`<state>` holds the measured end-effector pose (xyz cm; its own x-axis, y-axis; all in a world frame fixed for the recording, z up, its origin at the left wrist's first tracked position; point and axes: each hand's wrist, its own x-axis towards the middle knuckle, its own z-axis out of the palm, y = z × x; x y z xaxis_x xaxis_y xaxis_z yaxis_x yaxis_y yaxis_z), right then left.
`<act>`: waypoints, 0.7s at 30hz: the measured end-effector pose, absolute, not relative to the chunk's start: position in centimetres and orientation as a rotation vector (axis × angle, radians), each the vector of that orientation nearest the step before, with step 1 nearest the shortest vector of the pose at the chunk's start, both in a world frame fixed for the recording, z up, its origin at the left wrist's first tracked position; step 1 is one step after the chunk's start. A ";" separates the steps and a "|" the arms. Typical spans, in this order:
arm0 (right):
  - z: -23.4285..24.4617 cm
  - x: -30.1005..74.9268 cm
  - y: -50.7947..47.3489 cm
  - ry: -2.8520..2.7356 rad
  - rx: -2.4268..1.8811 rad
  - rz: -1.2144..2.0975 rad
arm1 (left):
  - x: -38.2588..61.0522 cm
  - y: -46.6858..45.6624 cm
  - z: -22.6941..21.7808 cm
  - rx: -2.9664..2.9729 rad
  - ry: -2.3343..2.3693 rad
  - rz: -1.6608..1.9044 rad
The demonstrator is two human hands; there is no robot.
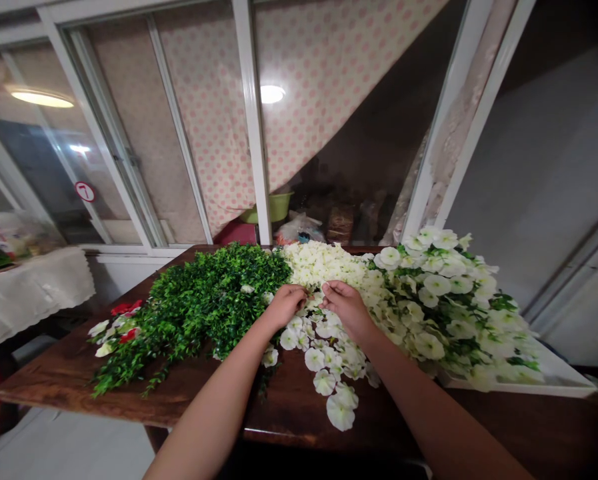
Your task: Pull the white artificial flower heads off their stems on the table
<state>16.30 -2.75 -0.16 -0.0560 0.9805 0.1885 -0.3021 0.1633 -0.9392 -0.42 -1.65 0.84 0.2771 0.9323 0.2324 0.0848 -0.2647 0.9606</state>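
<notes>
Both hands meet over the middle of the flower pile. My left hand (287, 304) is closed in a pinch; what its fingertips hold is too small to make out. Just to its right, my right hand (346, 305) pinches a small white piece, perhaps a petal, at thumb and forefinger. Loose white artificial flowers (323, 360) lie below and between the hands. Behind them is a heap of small cream blossoms (323, 261). Bushy green artificial foliage (219, 293) spreads beside my left hand.
Bunches of larger white flowers (443, 287) rise on the right, partly over a white tray (569, 379). Red and white flowers (123, 327) lie at the left of the dark wooden table (63, 380). White-framed windows (253, 120) stand behind. A cloth-covered table (33, 287) is at far left.
</notes>
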 end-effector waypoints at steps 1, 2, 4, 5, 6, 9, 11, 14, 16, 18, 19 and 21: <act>-0.2 16.3 -2.8 -1.123 -0.818 1.272 | -0.5 -1.6 0.8 1.626 0.959 1.116; -0.2 16.3 -2.8 -1.120 -0.815 1.279 | -0.6 -1.5 0.7 1.648 0.959 1.100; -0.2 16.2 -2.8 -1.108 -0.804 1.291 | -0.6 -1.4 0.7 1.665 0.960 1.073; -0.2 16.2 -2.8 -1.105 -0.800 1.299 | -0.6 -1.5 0.7 1.667 0.958 1.065; -0.2 16.1 -2.8 -1.104 -0.795 1.311 | -0.5 -1.5 0.9 1.673 0.948 1.058; 0.0 16.0 -3.0 -1.122 -0.765 1.352 | -0.3 -2.0 1.4 1.693 0.911 1.039; 0.0 16.0 -3.1 -1.134 -0.737 1.384 | 0.0 -2.3 1.7 1.667 0.896 1.036; 0.1 16.1 -3.2 -1.127 -0.711 1.437 | 0.2 -2.4 1.8 1.585 0.855 1.044; 0.1 16.1 -3.1 -1.127 -0.691 1.471 | 0.3 -2.2 1.5 1.543 0.813 1.049; 0.2 16.2 -3.2 -1.143 -0.667 1.499 | 0.3 -2.1 1.3 1.511 0.789 1.049; 0.2 16.2 -3.2 -1.155 -0.656 1.513 | 0.3 -2.0 1.2 1.498 0.784 1.050; 0.3 16.1 -3.3 -1.175 -0.636 1.538 | 0.4 -2.0 1.0 1.487 0.782 1.050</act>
<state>16.14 -3.28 0.29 -0.3090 0.9352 0.1732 -0.4129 0.0322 -0.9102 0.41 -1.97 0.98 0.3891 0.9004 0.1946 -0.0718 -0.1809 0.9809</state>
